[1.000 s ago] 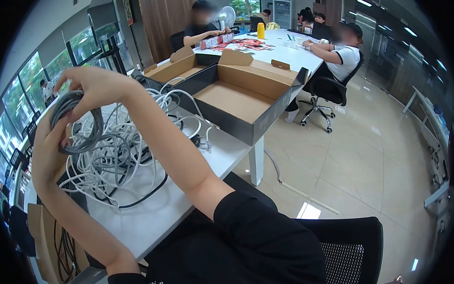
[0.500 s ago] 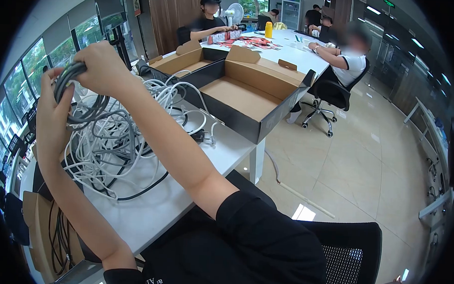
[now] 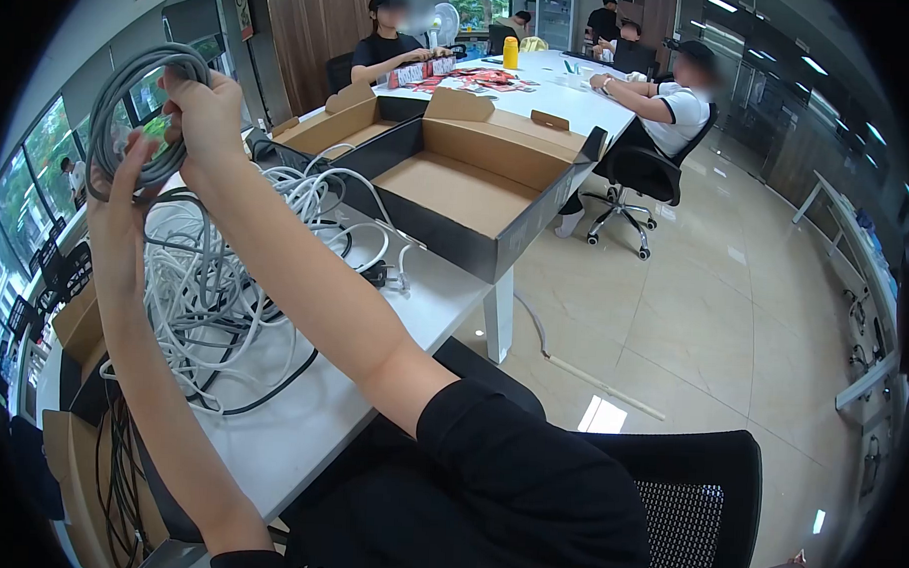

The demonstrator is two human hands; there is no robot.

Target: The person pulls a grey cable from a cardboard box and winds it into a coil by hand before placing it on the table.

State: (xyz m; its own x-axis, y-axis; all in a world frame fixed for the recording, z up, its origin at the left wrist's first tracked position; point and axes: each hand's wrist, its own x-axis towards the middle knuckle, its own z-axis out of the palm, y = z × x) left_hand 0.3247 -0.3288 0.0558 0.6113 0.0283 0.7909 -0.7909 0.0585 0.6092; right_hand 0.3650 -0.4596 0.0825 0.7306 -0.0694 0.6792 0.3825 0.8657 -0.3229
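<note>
A grey cable coil (image 3: 104,117) is raised above the left part of the table. My right hand (image 3: 208,115) is closed round its right side. My left hand (image 3: 122,187) grips the lower left of the loops, its fingers partly hidden by the strands. Below my hands lies a tangled heap of cables (image 3: 178,319), mostly white with some grey and black strands. A grey strand hangs down towards the heap from near my hands. Beside the heap, a black plug (image 3: 377,274) rests on the table.
Two open cardboard boxes, a large black one (image 3: 478,190) and another (image 3: 345,130), stand behind the heap. A box at lower left (image 3: 73,461) holds dark cables. Several people sit around the far table (image 3: 571,103). A black chair (image 3: 687,492) is at right.
The coil has been lifted and turned, so its loops now show as an open ring. Both hands have stayed on it. The view has shifted slightly.
</note>
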